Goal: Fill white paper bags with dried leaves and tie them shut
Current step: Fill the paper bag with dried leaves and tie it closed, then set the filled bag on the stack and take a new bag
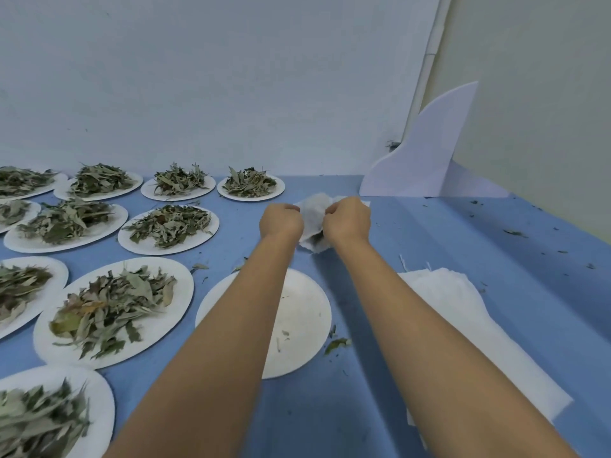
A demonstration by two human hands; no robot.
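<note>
Both of mine are curled tight on the one white paper bag (312,215): my left grip (281,222) clasps its crumpled top from one side and my right grip (347,220) pinches the same top from the other, knuckles toward me, so the bag sits squeezed between the two with its bottom hanging just under them, at or just over the blue counter (429,233); I cannot tell if it touches. A dark patch of dried leaves (318,239) shows through the lower part, so I take the filling as done and the closing as the step in hand. I am gathering the mouth or working a tie, but my fingertips are hidden behind the backs of my hands and I can make out no string, so how far the knot has got I cannot say. The next move, as I judge it, calls for keeping the neck bunched with one grip while the other draws the tie snug, gently, since thin paper like this would tear or spill under a hard pull. Nearer to me than both grips, under my left forearm, lies the emptied plate (299,325) with only crumbs on it. Under my right forearm is the pile of flat bags (463,305) for the next round, and off beyond my left grip the heaped plates (115,305) wait.
</note>
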